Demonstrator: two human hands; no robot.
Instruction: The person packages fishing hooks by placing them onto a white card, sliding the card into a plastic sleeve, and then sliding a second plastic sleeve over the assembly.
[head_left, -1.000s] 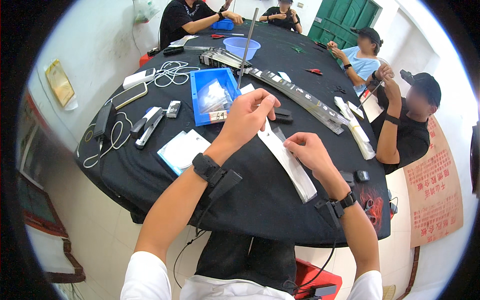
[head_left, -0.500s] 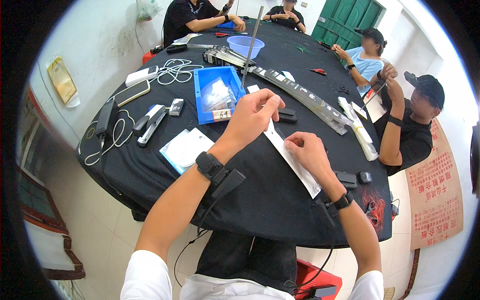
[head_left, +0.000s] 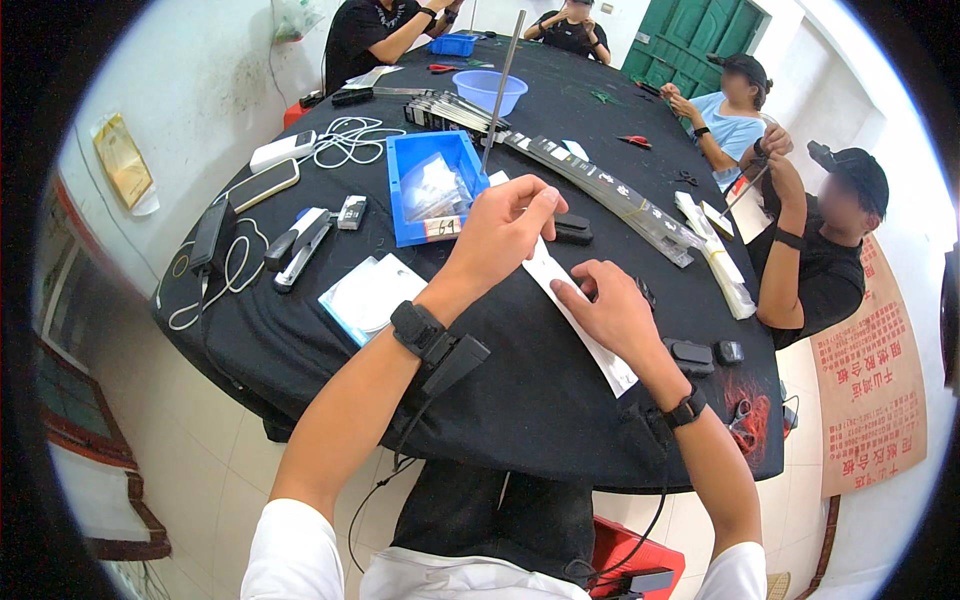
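Left grip: your left grip is narrow, fingertips drawn together; you cannot tell what sits between them
Rod: the metal rod rises tilted behind that hand, its lower end hidden
Right grip: your right grip is moderately wide, thumb over the white strip, contact unclear
White strip: slanting along the tabletop, right of the blue tray
Progress: you have the strip laid out under your hands; no finished piece shows, so what is left cannot be judged
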